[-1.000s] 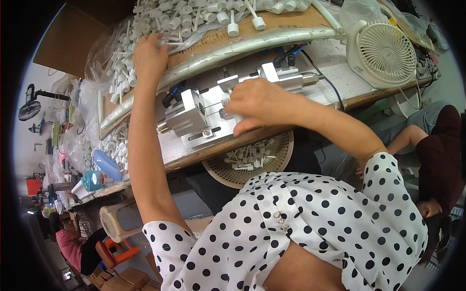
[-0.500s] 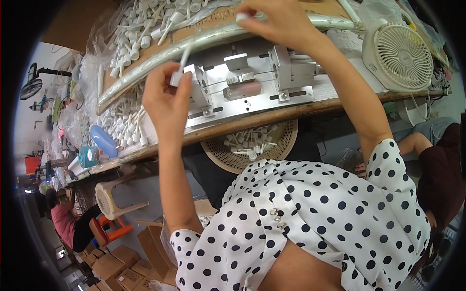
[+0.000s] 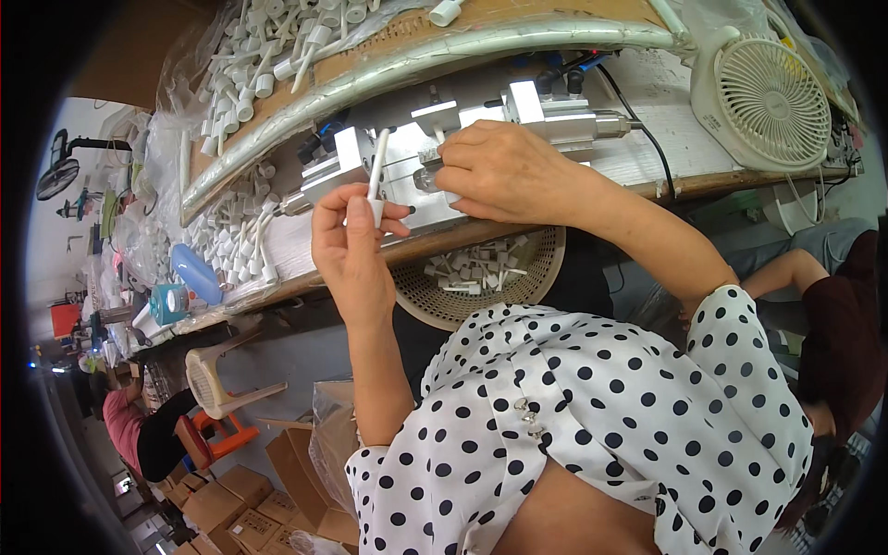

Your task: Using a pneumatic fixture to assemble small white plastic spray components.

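In my left hand [image 3: 356, 236] a white plastic cap with a long thin stem [image 3: 379, 159] is pinched between thumb and fingers, the stem pointing up. My right hand [image 3: 504, 176] is bent over the middle of a metal fixture [image 3: 527, 106], fingers closed. A second white stemmed cap [image 3: 439, 135] shows partly above its fingertips, by the fixture's small centre block [image 3: 435, 115]; the fingers hide the rest. Just left of those fingertips is a clear rounded part [image 3: 425, 179] of the fixture.
Loose white stemmed caps [image 3: 242, 240] lie left of the fixture, and more [image 3: 277, 46] behind a plastic-wrapped rail [image 3: 407, 69]. Below the bench edge sits a beige basket [image 3: 435, 313] of caps. A white fan [image 3: 763, 102] stands at the right, near a black cable [image 3: 652, 139].
My right hand has come down from the far heap with a white cap to the middle of the fixture. My left hand has moved right and nearer, still holding its stemmed cap.
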The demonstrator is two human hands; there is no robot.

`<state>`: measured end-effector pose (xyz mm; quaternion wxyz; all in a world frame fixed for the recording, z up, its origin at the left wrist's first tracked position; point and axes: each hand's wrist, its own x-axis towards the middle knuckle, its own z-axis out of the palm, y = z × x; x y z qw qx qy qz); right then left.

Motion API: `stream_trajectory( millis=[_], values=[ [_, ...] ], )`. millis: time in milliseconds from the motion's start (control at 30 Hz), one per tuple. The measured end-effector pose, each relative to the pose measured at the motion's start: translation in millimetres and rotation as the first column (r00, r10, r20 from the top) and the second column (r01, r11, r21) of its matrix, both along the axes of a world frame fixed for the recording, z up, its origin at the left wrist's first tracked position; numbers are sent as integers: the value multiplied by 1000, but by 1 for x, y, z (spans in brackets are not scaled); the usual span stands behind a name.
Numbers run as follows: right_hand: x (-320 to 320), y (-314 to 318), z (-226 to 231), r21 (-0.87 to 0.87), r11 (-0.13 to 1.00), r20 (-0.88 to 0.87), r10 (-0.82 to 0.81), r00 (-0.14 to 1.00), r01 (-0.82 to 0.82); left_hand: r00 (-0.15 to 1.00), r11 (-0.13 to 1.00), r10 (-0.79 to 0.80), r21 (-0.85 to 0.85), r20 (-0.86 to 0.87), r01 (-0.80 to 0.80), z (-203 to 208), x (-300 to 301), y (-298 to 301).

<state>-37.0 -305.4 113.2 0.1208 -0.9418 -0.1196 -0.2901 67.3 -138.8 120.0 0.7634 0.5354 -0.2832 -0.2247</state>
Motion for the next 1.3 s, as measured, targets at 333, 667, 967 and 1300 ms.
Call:
stream_trajectory(
  millis=[333, 667, 967, 1300],
  values=[
    [62, -64, 63, 48, 835, 103, -550, 829, 548, 835, 973, 136, 87, 533, -213, -15, -14, -12],
    [48, -59, 61, 203, 838, -106, -495, 863, 506, 443, 948, -71, 199, 893, -248, -33, -22, -42],
    [-22, -31, 49, 387, 910, 201, -240, 950, 148, 477, 927, -211, 329, 853, -178, -5, -14, -45],
    [-1, -4, 1, 104, 990, 76, 84, 994, -92, 309, 515, -98, 314, 946, -798, 51, 130, -141]
  ],
)
